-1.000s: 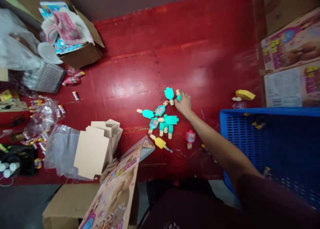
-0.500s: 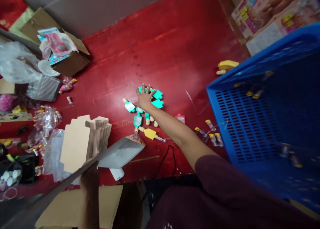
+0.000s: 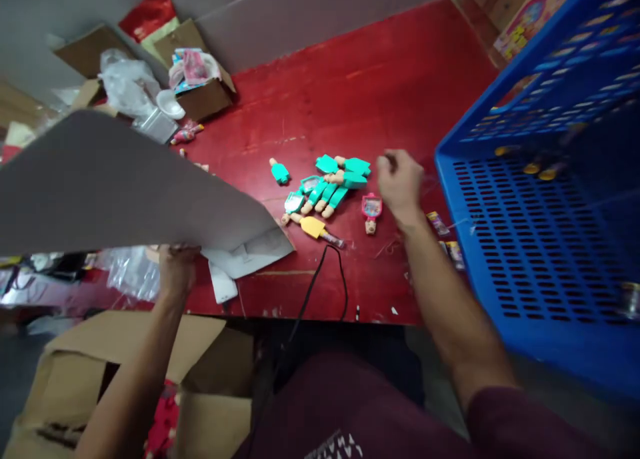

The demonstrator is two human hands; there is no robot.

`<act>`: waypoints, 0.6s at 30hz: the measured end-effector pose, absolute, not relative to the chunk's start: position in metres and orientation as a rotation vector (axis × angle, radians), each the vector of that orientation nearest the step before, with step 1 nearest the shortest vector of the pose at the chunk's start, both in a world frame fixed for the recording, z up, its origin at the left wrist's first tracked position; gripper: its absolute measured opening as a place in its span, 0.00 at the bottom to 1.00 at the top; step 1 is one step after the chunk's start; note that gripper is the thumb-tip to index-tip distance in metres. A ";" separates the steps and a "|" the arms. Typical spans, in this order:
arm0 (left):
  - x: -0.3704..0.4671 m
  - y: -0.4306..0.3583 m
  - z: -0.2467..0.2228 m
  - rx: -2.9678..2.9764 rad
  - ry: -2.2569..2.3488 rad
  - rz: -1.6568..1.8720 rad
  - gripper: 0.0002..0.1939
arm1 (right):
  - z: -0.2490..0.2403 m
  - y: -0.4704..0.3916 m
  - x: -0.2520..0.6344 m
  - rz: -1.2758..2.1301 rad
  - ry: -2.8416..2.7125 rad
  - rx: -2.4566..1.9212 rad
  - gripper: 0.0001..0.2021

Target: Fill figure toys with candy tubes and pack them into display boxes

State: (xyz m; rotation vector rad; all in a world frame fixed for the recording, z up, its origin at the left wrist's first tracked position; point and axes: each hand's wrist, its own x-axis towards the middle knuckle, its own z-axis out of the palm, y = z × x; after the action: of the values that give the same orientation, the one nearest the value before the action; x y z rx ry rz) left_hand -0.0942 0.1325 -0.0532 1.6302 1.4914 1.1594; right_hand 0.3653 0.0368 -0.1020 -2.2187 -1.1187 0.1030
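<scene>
My left hand [image 3: 177, 269] is closed on the lower edge of a large grey-white cardboard piece [image 3: 135, 192], tilted up at the left. My right hand [image 3: 403, 185] hovers over the red table with curled fingers. Whether anything is inside them is hidden. Left of it lie several turquoise paddle-shaped toys [image 3: 353, 180] with beige knob ends, loosely heaped. One turquoise toy [image 3: 280, 173] lies apart. A yellow toy [image 3: 313, 227] with a clear tube is nearer me. Closest to my right hand is a pink toy [image 3: 371, 207] with a small beige head.
A blue perforated basket [image 3: 465, 245] stands at the right, with small tubes inside. Small packets [image 3: 437, 223] lie beside it. An opened carton [image 3: 205, 102] and plastic bags [image 3: 127, 79] are at the back left. Below the table edge is an open cardboard box [image 3: 210, 419]. A black cord [image 3: 310, 292] hangs over the edge.
My right hand has left the turquoise toys, moved right and curled its fingers. My left hand has raised the cardboard piece, which now covers the stacked brown cardboard. The view has shifted.
</scene>
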 end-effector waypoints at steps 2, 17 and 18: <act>-0.103 0.108 -0.049 1.479 1.473 1.268 0.21 | -0.121 -0.023 0.367 0.086 -1.046 -2.370 0.17; -0.178 -0.090 -0.030 1.575 1.735 1.338 0.17 | -0.144 -0.113 0.334 0.203 -1.306 -2.653 0.27; -0.193 -0.100 -0.035 1.526 1.829 1.417 0.18 | -0.141 -0.116 0.330 0.174 -1.301 -2.635 0.29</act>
State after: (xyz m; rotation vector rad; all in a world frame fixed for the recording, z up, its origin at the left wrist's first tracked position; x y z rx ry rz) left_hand -0.1935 -0.1003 -0.0348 1.5259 1.8294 1.4167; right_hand 0.3301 -0.1163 -0.1410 -2.6350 -1.3013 0.1738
